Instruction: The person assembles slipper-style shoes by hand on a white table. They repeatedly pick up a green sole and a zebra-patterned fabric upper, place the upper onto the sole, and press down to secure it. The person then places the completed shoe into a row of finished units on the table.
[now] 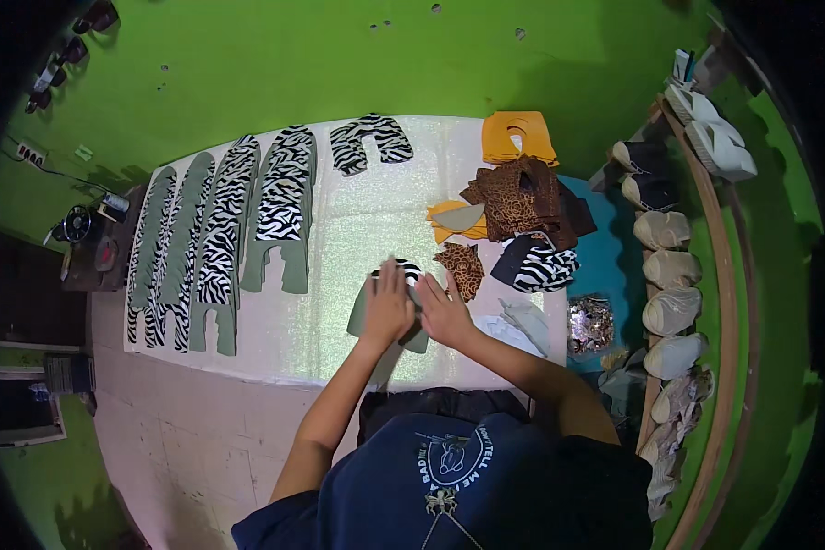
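On the shimmering pale table cover (348, 238), a sage-green U-shaped cut piece (359, 316) lies near the front edge. A zebra-print piece (410, 269) shows at its curved top, mostly hidden by my hands. My left hand (390, 307) rests over the left part with its fingers stretched out. On the other side, my right hand (445, 313) has its fingers spread at the piece's right edge. A small leopard-print piece (461, 269) lies just beyond my right hand. Several overlapping rows of green and zebra-print U-shaped pieces (284, 197) fill the left side.
A zebra-print stack (368, 142) sits at the back. Yellow pieces (519, 137), brown leopard-print pieces (522, 197) and a black-and-zebra bundle (545, 266) crowd the right side. Clear plastic (522, 325) lies near my right forearm. A wooden rack (724, 275) holds several shoes. A small fan (78, 223) stands far left.
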